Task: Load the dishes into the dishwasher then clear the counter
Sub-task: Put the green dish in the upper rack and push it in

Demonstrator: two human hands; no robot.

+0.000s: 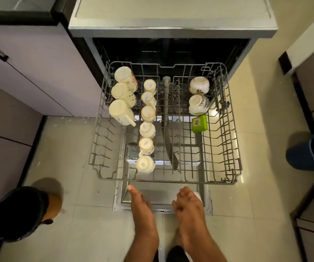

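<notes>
The dishwasher [171, 29] stands open with its upper wire rack [163, 179] pulled out over the lowered door. Three cream mugs [122, 95] lie in the rack's left row. Several small upturned cups [147, 127] form a line beside them. Two patterned bowls [198, 95] sit upside down at the right, with a green box [199, 124] just in front of them. My left hand [140, 201] reaches toward the rack's front edge, fingers extended, holding nothing. My right hand [187, 202] hovers beside it, fingers loosely curled, also below the rack's front rim.
A dark spray arm [166, 127] runs down the rack's middle. A black-lined bin [20, 212] stands on the tiled floor at the left. A blue bucket [311, 150] is at the right. Cabinets line both sides.
</notes>
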